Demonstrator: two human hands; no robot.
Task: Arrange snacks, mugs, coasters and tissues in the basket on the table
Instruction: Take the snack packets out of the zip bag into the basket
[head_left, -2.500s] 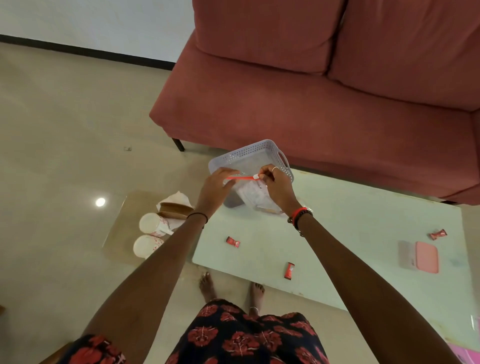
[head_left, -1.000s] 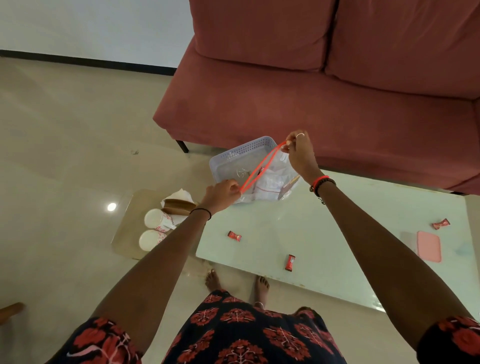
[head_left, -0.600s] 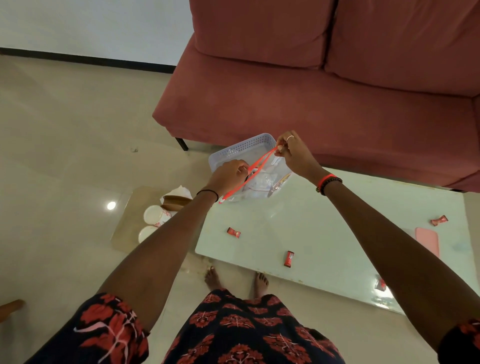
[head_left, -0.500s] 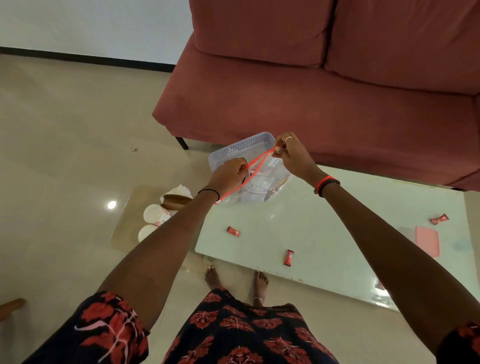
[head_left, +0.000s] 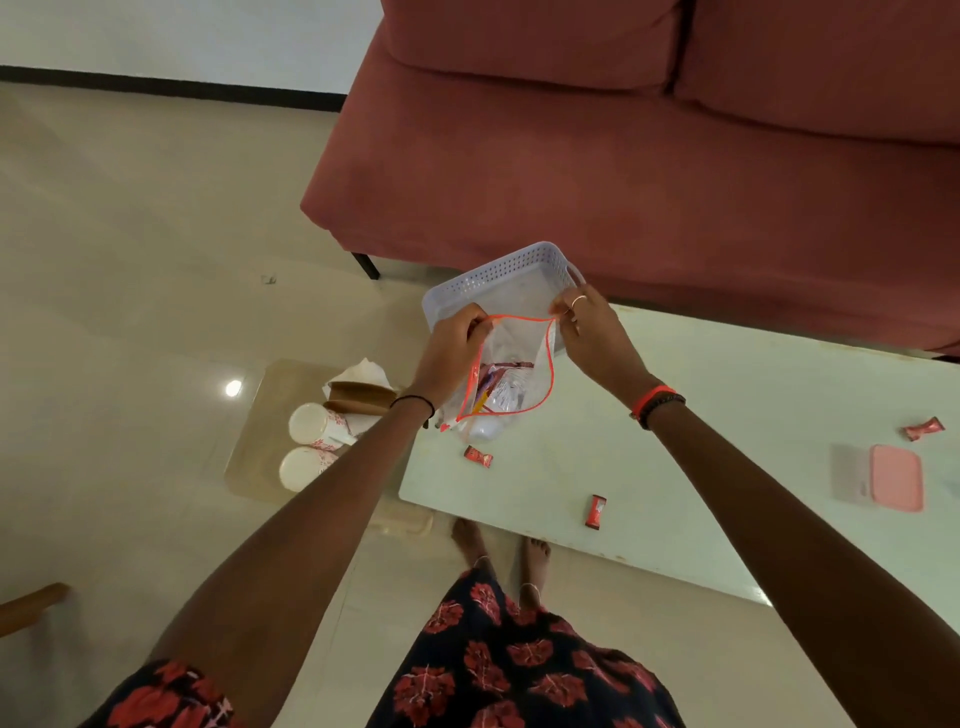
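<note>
From the head camera, both hands hold a clear plastic zip bag with an orange-red seal strip (head_left: 511, 371) above the near left corner of the pale, glossy rectangular table (head_left: 727, 467); the left hand (head_left: 454, 345) pinches one side of the bag's mouth and the right hand (head_left: 587, 332) pinches the opposite side, so the mouth gapes as a wide loop, hands set apart at either end. Inside the bag lie crumpled wrappers in white, red and yellow, too jumbled to name. Just behind the hands, at the table's far left corner, sits a lavender perforated plastic basket (head_left: 498, 275); nothing can be made out inside it. On the table lie three small red wrapped candies: one near the bag (head_left: 478, 457), one toward the near edge (head_left: 595, 512), one far right (head_left: 923, 428) beside a pink rectangular case (head_left: 896, 478). On a low wooden stool (head_left: 260, 467) left of the table stand two white paper cups with red print (head_left: 314, 441), brown coasters (head_left: 361, 397) and white tissues (head_left: 358, 370)
</note>
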